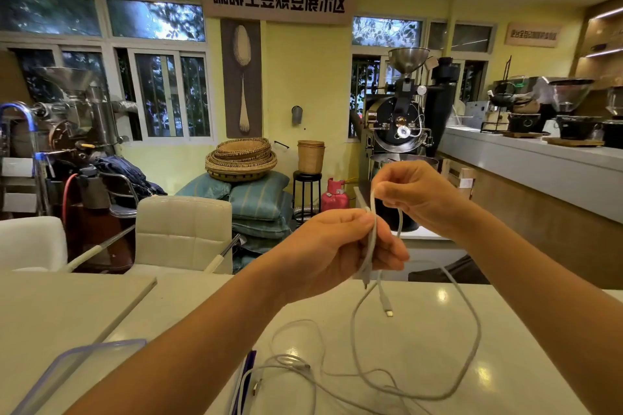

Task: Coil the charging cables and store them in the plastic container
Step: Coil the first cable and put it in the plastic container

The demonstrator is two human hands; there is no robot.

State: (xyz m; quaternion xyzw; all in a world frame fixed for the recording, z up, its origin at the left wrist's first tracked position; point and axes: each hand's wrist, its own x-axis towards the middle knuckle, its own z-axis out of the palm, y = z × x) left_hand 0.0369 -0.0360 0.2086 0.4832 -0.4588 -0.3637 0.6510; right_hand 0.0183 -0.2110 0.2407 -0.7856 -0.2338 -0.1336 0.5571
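My left hand [340, 249] is raised above the table and pinches several strands of a white charging cable [472, 323]. My right hand [418, 194], just above and to the right, grips the same cable's upper part. A long loop of it hangs down to the white table [505, 364], and a plug end [389, 313] dangles below my left hand. More white cables [293, 364] lie tangled on the table under my arms. A clear plastic container lid [72, 369] with a blue rim lies at the lower left; the container itself is mostly hidden behind my left forearm.
Two cream chairs [183, 232] stand at the table's far side. A grey board [60, 310] lies on the left of the table. A counter with coffee gear [539, 152] runs along the right, and a coffee roaster [401, 118] stands behind.
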